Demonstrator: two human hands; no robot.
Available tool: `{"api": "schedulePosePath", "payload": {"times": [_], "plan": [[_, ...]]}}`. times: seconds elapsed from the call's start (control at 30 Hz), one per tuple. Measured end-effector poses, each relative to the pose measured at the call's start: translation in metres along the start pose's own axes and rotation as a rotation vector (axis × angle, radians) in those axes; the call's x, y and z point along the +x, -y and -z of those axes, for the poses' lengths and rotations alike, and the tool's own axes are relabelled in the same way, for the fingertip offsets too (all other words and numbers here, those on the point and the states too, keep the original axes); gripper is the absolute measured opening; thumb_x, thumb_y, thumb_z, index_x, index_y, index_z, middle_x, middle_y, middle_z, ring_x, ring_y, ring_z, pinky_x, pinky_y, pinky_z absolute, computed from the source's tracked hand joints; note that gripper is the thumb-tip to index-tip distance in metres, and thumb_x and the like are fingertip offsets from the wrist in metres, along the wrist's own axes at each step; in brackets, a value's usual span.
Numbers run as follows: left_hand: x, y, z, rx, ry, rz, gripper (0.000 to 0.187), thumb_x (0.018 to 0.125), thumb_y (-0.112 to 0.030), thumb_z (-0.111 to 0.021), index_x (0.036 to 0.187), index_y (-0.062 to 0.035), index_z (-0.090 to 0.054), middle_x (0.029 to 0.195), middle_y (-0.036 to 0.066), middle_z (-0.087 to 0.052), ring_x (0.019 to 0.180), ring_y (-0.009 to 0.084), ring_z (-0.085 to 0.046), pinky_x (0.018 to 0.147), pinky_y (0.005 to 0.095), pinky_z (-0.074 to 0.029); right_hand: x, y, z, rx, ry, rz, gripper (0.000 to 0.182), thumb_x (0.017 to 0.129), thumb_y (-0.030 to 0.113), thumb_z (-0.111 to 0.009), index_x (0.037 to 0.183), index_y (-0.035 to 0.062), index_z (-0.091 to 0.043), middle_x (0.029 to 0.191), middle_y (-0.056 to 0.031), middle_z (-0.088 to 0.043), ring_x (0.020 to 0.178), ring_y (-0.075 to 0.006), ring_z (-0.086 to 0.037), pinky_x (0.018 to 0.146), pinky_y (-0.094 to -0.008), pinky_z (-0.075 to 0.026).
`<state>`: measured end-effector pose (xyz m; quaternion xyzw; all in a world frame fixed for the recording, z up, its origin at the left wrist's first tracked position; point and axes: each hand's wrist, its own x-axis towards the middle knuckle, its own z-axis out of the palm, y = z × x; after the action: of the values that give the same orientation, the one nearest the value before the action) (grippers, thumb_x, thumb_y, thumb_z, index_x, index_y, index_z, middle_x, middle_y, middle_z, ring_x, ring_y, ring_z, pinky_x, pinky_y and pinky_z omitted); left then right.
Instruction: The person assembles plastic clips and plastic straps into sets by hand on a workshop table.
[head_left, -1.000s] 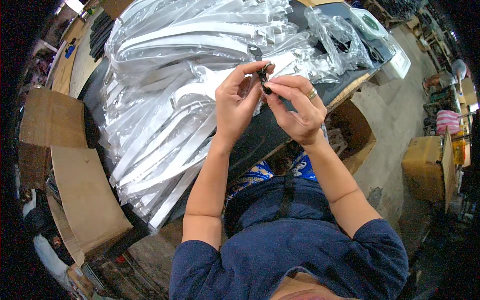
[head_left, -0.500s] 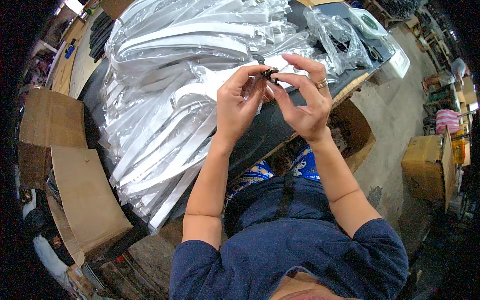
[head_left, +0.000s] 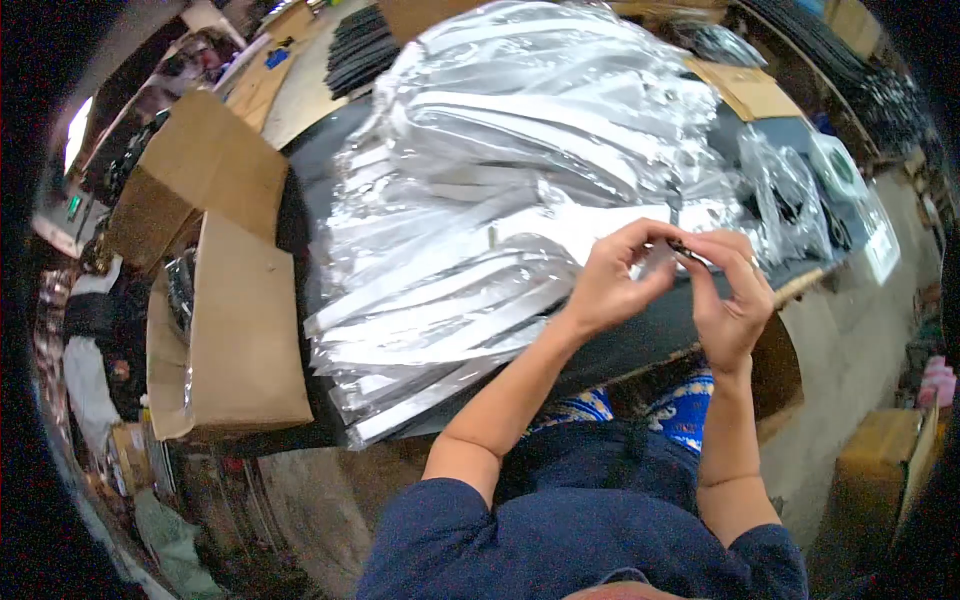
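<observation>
Both hands meet over the near edge of the dark table [head_left: 560, 375], in front of the pile. My left hand [head_left: 612, 283] pinches a small dark, shiny piece [head_left: 684, 249] between thumb and fingertips. From the other side my right hand [head_left: 735, 305] has its thumb and fingers closed on the same piece. Fingers cover most of it, so its kind cannot be made out. Just behind the hands lies a large heap of white belt-like straps [head_left: 480, 115] in clear plastic sleeves.
An open cardboard box [head_left: 250, 330] stands at the left of the table. Crumpled clear plastic bags [head_left: 785, 195] and a white-and-green round item [head_left: 840, 165] lie at the right end. Another carton [head_left: 870, 480] sits on the floor at right. Black strips [head_left: 358, 50] are stacked at the back.
The view has swung left, so the table and hands appear further right. My right-hand fingers, spread before, are now closer together around the dark piece.
</observation>
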<state>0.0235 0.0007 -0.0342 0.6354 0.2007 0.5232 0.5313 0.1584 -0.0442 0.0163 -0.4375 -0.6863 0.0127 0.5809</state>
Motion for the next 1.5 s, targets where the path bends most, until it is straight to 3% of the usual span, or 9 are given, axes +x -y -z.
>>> {"api": "schedulePosePath", "payload": {"times": [0.27, 0.5, 0.8, 0.9, 1.0, 1.13, 1.27, 1.33, 1.5], "plan": [[0.005, -0.015, 0.012, 0.141, 0.121, -0.106, 0.026, 0.077, -0.001, -0.071, 0.101, 0.0008, -0.063, 0.100, 0.008, -0.064, 0.095, 0.0144, -0.060, 0.085, 0.0289, -0.049, -0.003, 0.011, 0.010, 0.045, 0.061, -0.146, 0.018, 0.070, -0.010, -0.067, 0.085, -0.0011, -0.066, 0.083, -0.0107, -0.066, 0.077, -0.0202, -0.063, 0.071, -0.0277, -0.048], [0.002, -0.008, 0.010, 0.089, 0.088, -0.060, 0.019, 0.078, -0.002, -0.070, 0.096, 0.0016, -0.064, 0.092, 0.007, -0.066, 0.088, 0.0138, -0.062, 0.081, 0.0273, -0.050, -0.004, 0.012, 0.014, 0.209, 0.109, -0.313, 0.016, 0.076, -0.009, -0.064, 0.089, -0.0013, -0.067, 0.085, -0.0091, -0.066, 0.079, -0.0151, -0.062, 0.072, -0.0240, -0.046], [-0.004, -0.011, -0.005, 0.211, 0.008, -0.070, 0.017, 0.083, -0.002, -0.065, 0.099, 0.0014, -0.061, 0.100, 0.009, -0.063, 0.094, 0.0148, -0.061, 0.083, 0.0277, -0.050, -0.006, 0.002, 0.017, 0.337, 0.075, -0.516, 0.016, 0.076, -0.005, -0.066, 0.091, -0.0005, -0.070, 0.087, -0.0078, -0.068, 0.081, -0.0122, -0.062, 0.074, -0.0226, -0.046], [-0.002, -0.010, -0.012, -0.116, -0.092, 0.037, 0.057, 0.079, 0.007, -0.064, 0.127, -0.0021, -0.035, 0.100, 0.014, -0.065, 0.095, 0.0165, -0.062, 0.084, 0.0274, -0.049, -0.007, 0.001, 0.015, 0.257, 0.057, -0.354, 0.017, 0.074, -0.006, -0.066, 0.089, 0.0007, -0.070, 0.084, -0.0084, -0.068, 0.078, -0.0143, -0.062, 0.073, -0.0249, -0.047], [0.002, -0.014, -0.011, -0.213, -0.087, 0.118, 0.070, 0.077, 0.010, -0.065, 0.137, 0.0012, -0.031, 0.104, 0.015, -0.065, 0.096, 0.0182, -0.062, 0.086, 0.0280, -0.048, -0.009, 0.003, 0.009, 0.280, -0.010, -0.288, 0.021, 0.074, -0.010, -0.065, 0.090, 0.0019, -0.070, 0.083, -0.0088, -0.067, 0.077, -0.0161, -0.062, 0.071, -0.0249, -0.047], [0.000, -0.016, -0.010, -0.256, -0.135, 0.264, 0.051, 0.076, 0.007, -0.069, 0.124, 0.0045, -0.051, 0.107, 0.014, -0.064, 0.100, 0.0178, -0.061, 0.085, 0.0285, -0.051, -0.013, -0.003, 0.007, 0.273, -0.019, -0.265, 0.021, 0.073, -0.009, -0.067, 0.089, 0.0020, -0.071, 0.082, -0.0090, -0.067, 0.076, -0.0150, -0.062, 0.070, -0.0245, -0.047], [-0.002, -0.011, -0.009, -0.188, -0.115, 0.224, 0.037, 0.077, 0.008, -0.067, 0.112, 0.0051, -0.059, 0.104, 0.013, -0.065, 0.094, 0.0165, -0.063, 0.083, 0.0275, -0.052, -0.014, -0.001, 0.009, 0.265, -0.013, -0.336, 0.019, 0.072, -0.008, -0.068, 0.089, 0.0015, -0.071, 0.082, -0.0077, -0.067, 0.076, -0.0141, -0.062, 0.070, -0.0235, -0.047], [-0.003, -0.011, -0.008, -0.179, -0.112, 0.214, 0.034, 0.077, 0.008, -0.067, 0.110, 0.0051, -0.061, 0.103, 0.012, -0.066, 0.092, 0.0162, -0.064, 0.082, 0.0272, -0.052, -0.017, 0.000, 0.007, 0.372, -0.076, -0.483, 0.017, 0.071, -0.008, -0.069, 0.086, -0.0001, -0.070, 0.084, -0.0073, -0.067, 0.079, -0.0139, -0.061, 0.072, -0.0227, -0.046], [-0.003, -0.015, -0.009, -0.097, -0.109, 0.171, 0.028, 0.076, 0.008, -0.068, 0.104, 0.0053, -0.064, 0.102, 0.012, -0.066, 0.090, 0.0156, -0.063, 0.080, 0.0262, -0.052, -0.017, -0.005, 0.008, 0.400, -0.099, -0.428, 0.014, 0.070, -0.009, -0.071, 0.082, -0.0013, -0.071, 0.087, -0.0083, -0.065, 0.084, -0.0143, -0.060, 0.074, -0.0231, -0.047]]}}
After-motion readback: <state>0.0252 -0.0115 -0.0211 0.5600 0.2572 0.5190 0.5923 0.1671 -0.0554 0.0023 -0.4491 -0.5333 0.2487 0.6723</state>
